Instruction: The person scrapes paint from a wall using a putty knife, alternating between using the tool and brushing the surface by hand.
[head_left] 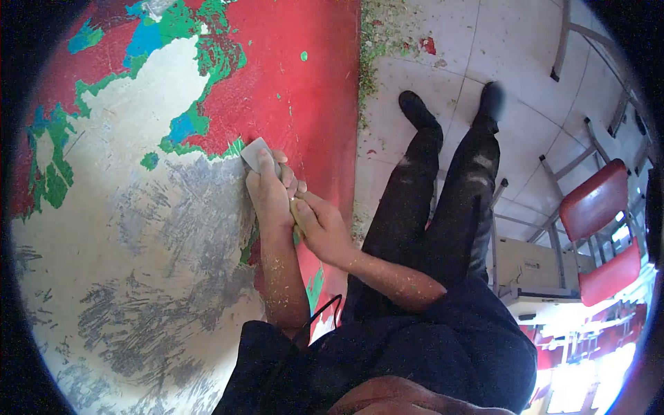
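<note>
A paint scraper (pixel 255 153) with a flat pale metal blade is pressed against the wall, at the border between red paint and a bare patch. My left hand (pixel 270 187) is closed around the scraper near its blade, with a finger lying along the blade. Lower down, my right hand (pixel 320 227) grips the yellowish handle, most of which the fingers cover. The wall (pixel 304 83) carries red paint, with green and blue layers showing at ragged edges. Beside my left hand spreads a pale scraped area (pixel 173 207) with grey streaks. Flecks of paint cling to both forearms.
Green and red paint chips (pixel 379 48) lie on the tiled floor (pixel 443 62) along the wall's foot. My legs (pixel 429 187) stand close to the wall. To the right are red-seated metal chairs (pixel 593 197) and a pale box-like piece of furniture (pixel 529 266).
</note>
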Available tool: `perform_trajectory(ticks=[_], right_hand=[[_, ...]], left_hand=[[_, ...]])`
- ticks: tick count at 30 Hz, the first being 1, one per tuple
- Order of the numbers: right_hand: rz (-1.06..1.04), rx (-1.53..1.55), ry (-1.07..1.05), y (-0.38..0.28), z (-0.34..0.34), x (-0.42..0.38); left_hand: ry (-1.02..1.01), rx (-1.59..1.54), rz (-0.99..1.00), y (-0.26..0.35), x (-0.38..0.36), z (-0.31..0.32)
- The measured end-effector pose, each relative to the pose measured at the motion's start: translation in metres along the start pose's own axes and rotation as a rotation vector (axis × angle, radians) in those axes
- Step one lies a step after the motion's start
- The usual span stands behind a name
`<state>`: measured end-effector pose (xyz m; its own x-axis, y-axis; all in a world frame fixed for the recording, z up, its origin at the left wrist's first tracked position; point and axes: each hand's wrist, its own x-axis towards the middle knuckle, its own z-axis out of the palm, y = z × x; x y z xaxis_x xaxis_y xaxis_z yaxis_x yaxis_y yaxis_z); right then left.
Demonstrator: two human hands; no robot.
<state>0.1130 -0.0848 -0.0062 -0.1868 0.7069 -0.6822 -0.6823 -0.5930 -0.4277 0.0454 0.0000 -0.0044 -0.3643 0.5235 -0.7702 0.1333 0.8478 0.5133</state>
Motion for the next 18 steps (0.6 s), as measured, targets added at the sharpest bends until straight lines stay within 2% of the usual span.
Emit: perform_trajectory(ticks=[3,6,9,14,17,18], right_hand=[[-0.011,0.004,0.067,0.005,0.003,0.001],[0.117,0.038,-0.014,-0.008,-0.006,0.008],[-0.077,-0.083,0.02,0.005,-0.005,0.0],[-0.016,0.013,0.036,0.011,0.002,0.008],[-0.017,0.022,0.021,0.01,-0.006,0.006],[0.004,0.023,0.004,0.01,-0.005,0.001]], left_hand=[[0.033,0.058,0.006,0.004,0.006,0.01],[0.05,0.054,0.024,0.0,0.007,0.006],[0.079,0.032,0.012,-0.005,0.007,0.008],[0.032,0.035,0.077,0.001,0.02,0.012],[0.165,0.052,-0.005,-0.009,0.003,0.007],[0.128,0.04,0.027,-0.008,0.01,0.01]])
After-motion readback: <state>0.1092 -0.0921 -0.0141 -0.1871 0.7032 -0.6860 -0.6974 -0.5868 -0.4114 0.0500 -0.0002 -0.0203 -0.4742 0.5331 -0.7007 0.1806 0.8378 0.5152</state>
